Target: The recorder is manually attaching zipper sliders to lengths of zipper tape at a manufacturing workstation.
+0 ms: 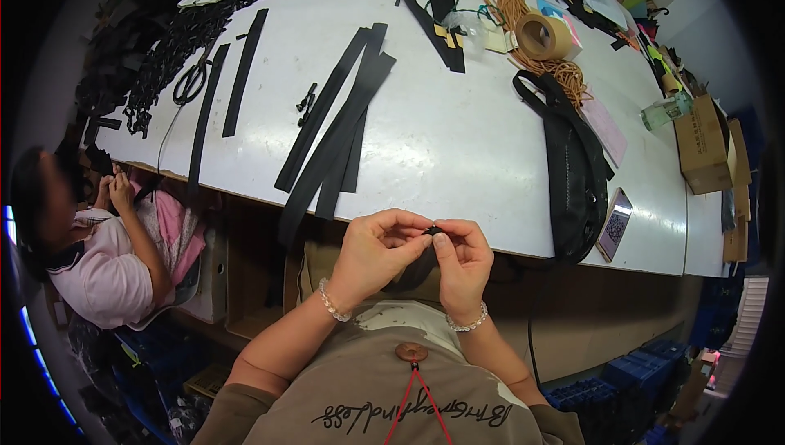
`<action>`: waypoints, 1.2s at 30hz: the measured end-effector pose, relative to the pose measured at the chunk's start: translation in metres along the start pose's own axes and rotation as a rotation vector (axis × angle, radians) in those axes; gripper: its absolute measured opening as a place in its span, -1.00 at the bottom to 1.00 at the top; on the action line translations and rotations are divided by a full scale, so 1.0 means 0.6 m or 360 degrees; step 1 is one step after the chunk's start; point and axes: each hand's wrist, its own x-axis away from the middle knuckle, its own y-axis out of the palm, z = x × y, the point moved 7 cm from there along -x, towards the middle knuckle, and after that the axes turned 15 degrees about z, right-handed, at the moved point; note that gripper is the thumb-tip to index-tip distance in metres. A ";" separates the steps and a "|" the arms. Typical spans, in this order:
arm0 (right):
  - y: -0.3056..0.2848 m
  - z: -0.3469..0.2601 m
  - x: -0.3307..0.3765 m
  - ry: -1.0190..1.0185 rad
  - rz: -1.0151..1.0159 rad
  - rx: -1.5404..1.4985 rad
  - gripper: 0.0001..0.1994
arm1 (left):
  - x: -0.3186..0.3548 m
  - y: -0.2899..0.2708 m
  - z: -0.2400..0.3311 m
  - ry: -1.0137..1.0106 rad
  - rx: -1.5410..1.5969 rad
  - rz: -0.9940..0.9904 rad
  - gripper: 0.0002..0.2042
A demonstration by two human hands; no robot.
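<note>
My left hand (378,250) and my right hand (463,259) meet just below the near edge of the white table (458,143). Both pinch a small black piece (428,231) between thumb and fingertips, and a dark strap (413,269) hangs down from it between my palms. Each wrist wears a bead bracelet. A fan of long black strips (335,134) lies on the table just beyond my left hand.
A black bag (572,175) lies at the right by a phone (615,223). Scissors (192,79), black strap pieces, a tape roll (544,36), orange cord, a bottle and a cardboard box (702,144) sit farther back. Another person (106,257) sits at my left.
</note>
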 end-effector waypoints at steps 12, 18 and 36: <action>-0.004 0.015 -0.022 0.0263 0.0083 0.0062 -0.88 | -0.017 -0.014 -0.079 -0.0245 0.0479 0.0050 -0.83; -0.002 0.049 -0.010 0.0749 -0.0037 0.0124 -0.89 | -0.019 -0.015 -0.078 -0.0248 0.0561 0.0115 -0.81; 0.018 0.041 -0.010 0.0488 -0.0336 0.0083 -0.89 | -0.007 -0.005 -0.073 -0.0426 0.0703 -0.0057 -0.80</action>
